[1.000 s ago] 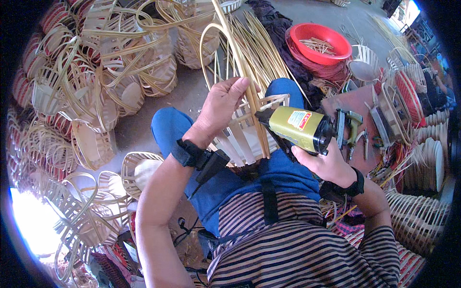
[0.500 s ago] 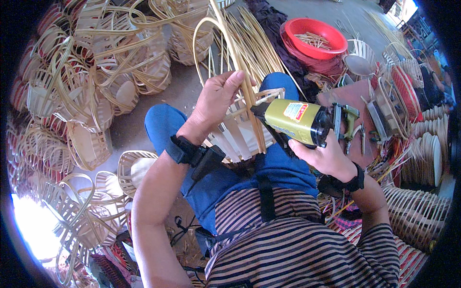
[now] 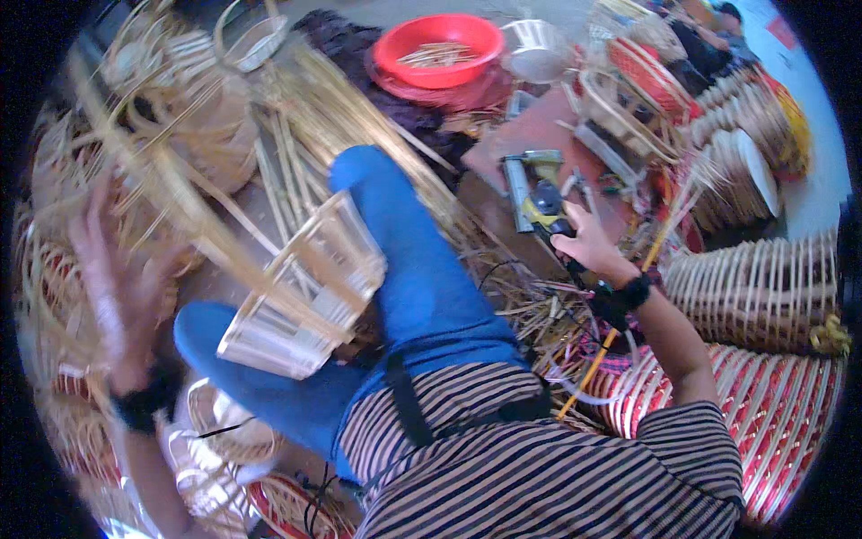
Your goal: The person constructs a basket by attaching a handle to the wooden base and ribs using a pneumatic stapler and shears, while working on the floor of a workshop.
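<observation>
Basket [image 3: 310, 305] rests tilted across our legs [image 3: 431, 278]. We hold our left hand [image 3: 124, 269], blurred, apart from it with fingers spread, while our right [image 3: 588, 238] clamps a power tool [image 3: 544, 205] beside the pinkish board [image 3: 530, 126].

- I see the left hand [image 3: 126, 278] at the far left, blurred, its fingers spread; I can't tell whether it touches the basketwork behind it.
- Over on the right, I have the right hand [image 3: 590, 241] gripping a yellow-and-black tool [image 3: 545, 207] near a reddish board [image 3: 549, 124].
- I make out a pale slatted basket [image 3: 305, 310] tilted across the blue-trousered thighs [image 3: 422, 260], with long blurred strips [image 3: 184, 184] running up and left from it.
- Farther out, I spot a red basin [image 3: 391, 59] holding short sticks [image 3: 440, 55].
- Pale round discs [image 3: 752, 175] stand stacked at my right.
</observation>
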Available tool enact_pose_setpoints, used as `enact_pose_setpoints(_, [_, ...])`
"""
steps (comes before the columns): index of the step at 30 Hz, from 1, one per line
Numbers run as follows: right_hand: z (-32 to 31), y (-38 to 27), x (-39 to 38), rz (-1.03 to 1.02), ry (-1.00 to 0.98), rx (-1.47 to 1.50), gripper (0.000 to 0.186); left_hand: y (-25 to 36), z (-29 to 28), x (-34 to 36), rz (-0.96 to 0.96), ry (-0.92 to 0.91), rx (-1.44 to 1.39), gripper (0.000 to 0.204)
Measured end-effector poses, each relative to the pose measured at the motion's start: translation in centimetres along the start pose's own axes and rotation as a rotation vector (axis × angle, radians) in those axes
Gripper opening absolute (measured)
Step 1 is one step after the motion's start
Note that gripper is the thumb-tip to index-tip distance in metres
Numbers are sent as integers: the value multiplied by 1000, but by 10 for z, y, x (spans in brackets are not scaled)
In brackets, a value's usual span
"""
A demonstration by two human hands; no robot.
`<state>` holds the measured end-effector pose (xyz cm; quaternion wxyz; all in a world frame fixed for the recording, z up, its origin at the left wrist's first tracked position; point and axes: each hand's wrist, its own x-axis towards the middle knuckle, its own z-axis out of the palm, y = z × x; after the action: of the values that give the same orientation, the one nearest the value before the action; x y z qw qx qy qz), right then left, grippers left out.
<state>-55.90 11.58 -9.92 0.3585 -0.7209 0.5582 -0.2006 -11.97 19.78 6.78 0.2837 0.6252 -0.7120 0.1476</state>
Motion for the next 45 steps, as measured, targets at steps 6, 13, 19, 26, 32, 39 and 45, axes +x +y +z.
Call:
enact_pose_setpoints(6, [-1, 117, -9, 284, 414, -431, 64, -5, -14, 64, 667, -315, 560, 32])
enact_pose_setpoints(13, [0, 154, 12, 416, 667, -768, 43, -55, -17, 38, 503, -584, 514, 13])
enact_pose_setpoints(19, [32, 97, 57, -121, 429, -560, 19, -64, -27, 27, 311, -476, 597, 20])
enact_pose_setpoints(26, [24, 101, 72, 329, 238, -690, 33, -24, -13, 24, 200, -537, 306, 35])
enact_pose_setpoints(32, [32, 91, 89, 469, 396, -415, 39, 20, -16, 26, 193, -478, 645, 43])
enact_pose_setpoints(39, [27, 50, 82, 73, 414, 64, 23, 35, -16, 26, 98, -318, 552, 35])
enact_pose_setpoints(45, [5, -74, 17, -90, 222, 653, 10, 45, 1, 29, -24, -414, 528, 21])
